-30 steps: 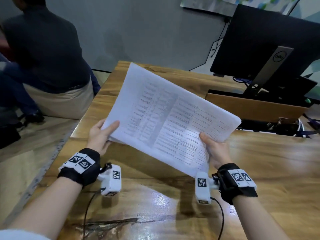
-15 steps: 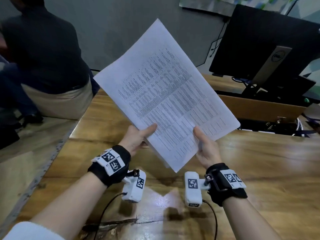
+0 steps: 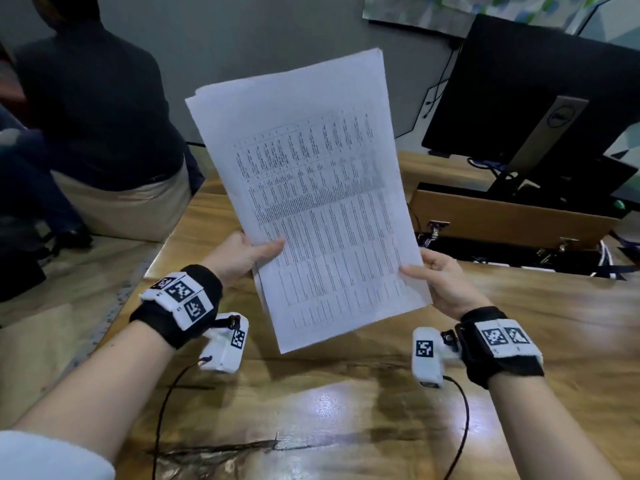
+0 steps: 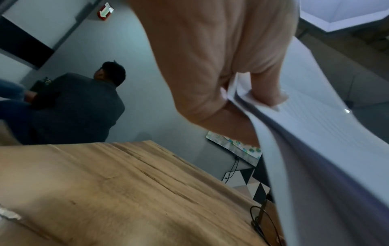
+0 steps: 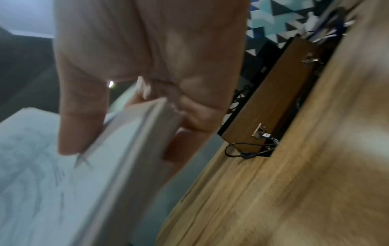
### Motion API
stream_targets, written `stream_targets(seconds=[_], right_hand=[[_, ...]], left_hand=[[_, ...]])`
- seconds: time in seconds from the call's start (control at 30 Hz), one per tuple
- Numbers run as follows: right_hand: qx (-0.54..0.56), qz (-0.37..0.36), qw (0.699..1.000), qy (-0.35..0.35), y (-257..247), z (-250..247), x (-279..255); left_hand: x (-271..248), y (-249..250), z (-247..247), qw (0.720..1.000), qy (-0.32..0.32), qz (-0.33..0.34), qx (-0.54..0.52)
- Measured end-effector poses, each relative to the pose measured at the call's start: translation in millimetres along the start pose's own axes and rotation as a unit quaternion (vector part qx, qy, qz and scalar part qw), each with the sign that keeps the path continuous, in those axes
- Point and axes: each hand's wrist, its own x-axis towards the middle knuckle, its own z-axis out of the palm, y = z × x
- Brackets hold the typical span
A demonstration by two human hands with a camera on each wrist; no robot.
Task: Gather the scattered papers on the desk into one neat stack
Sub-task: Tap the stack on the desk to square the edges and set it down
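Note:
A sheaf of white printed papers (image 3: 322, 202) stands nearly upright in the air above the wooden desk (image 3: 346, 410), its printed tables facing me. My left hand (image 3: 247, 254) grips its lower left edge, thumb on the front. My right hand (image 3: 436, 275) grips the lower right edge the same way. In the left wrist view the papers (image 4: 311, 133) run between thumb and fingers of the left hand (image 4: 242, 99). The right wrist view shows the papers (image 5: 105, 166) pinched by the right hand (image 5: 126, 124), blurred. The sheets' top edges look slightly uneven.
A black monitor (image 3: 540, 98) on a stand sits at the back right, behind an open cable hatch (image 3: 512, 230) with wires. A person (image 3: 97, 116) in dark clothes sits to the left of the desk, back turned. The desk's left edge (image 3: 138, 296) is near my left wrist.
The papers have been swung from lying tilted to standing nearly upright. My left hand has moved right, closer to the right hand, both keeping hold of the lower edges.

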Motion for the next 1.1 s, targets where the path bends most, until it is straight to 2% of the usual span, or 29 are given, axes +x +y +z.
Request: stream_targets(seconds=[0.07, 0.13, 0.17, 0.23, 0.3, 0.37, 0.5, 0.67, 0.77, 0.83, 0.9, 1.0, 1.1], right_hand=[[-0.018, -0.006, 1.000, -0.007, -7, 7, 6], [-0.035, -0.038, 0.998, 0.026, -8, 17, 12], [-0.053, -0.057, 0.995, 0.059, -7, 22, 14], [-0.090, -0.094, 0.985, 0.113, 3, 33, 18], [-0.108, -0.115, 0.977, 0.141, 18, 41, 18], [-0.102, -0.115, 0.975, 0.158, 27, 47, 16], [-0.055, -0.109, 0.978, 0.171, 26, 48, 14], [0.010, -0.171, 0.970, 0.171, -9, 51, 14], [0.042, -0.196, 0.964, 0.175, -23, 56, 16], [0.038, -0.207, 0.962, 0.174, -29, 56, 17], [0.028, -0.218, 0.960, 0.172, -34, 56, 16], [0.019, -0.239, 0.957, 0.165, -40, 54, 16], [0.018, -0.253, 0.955, 0.157, -44, 53, 16]], left_hand=[[-2, 4, 1, 0.999, -0.041, -0.009, 0.015], [-4, 6, 7, 0.998, -0.052, -0.015, 0.035], [-4, 6, 11, 0.999, -0.032, -0.013, 0.031], [-4, 5, 22, 0.999, 0.048, 0.001, 0.024], [-4, 3, 32, 0.992, 0.122, 0.024, 0.032], [-7, 4, 39, 0.988, 0.142, 0.060, 0.024], [-11, 8, 46, 0.991, 0.097, 0.090, 0.003], [-9, 30, 41, 0.989, 0.076, 0.119, -0.039], [-9, 29, 39, 0.992, 0.064, 0.084, -0.074], [-13, 20, 39, 0.996, 0.048, 0.053, -0.051], [-18, 18, 38, 0.997, 0.035, 0.058, -0.024], [-19, 42, 32, 0.991, 0.045, 0.120, -0.028], [-19, 76, 30, 0.977, 0.010, 0.214, 0.003]])
